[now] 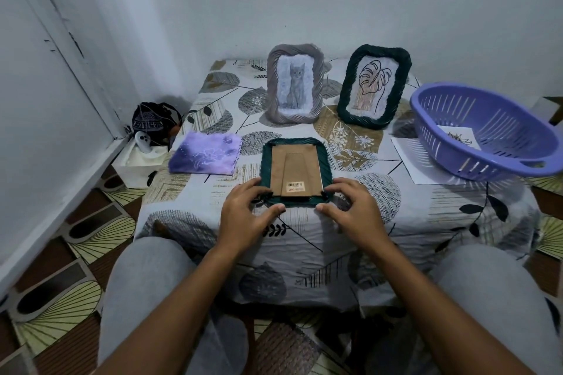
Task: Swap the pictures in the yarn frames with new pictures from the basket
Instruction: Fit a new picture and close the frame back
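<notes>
A dark green yarn frame (295,143) lies face down on the table, its brown cardboard back (297,169) up. My left hand (248,210) grips its near left corner and my right hand (353,207) its near right corner, thumbs at the near edge. Behind it stand a grey yarn frame (294,55) holding a cat picture and a second dark green yarn frame (375,53) holding a leaf drawing. At the right a purple basket (493,161) holds a picture (460,137). A white sheet (411,161) lies partly under the basket.
A purple cloth (205,153) lies left of the flat frame. The table wears a leaf-print cover (411,216). On the floor at the left sit a dark bag (152,119) and a white box (138,161). White walls close off the back and left.
</notes>
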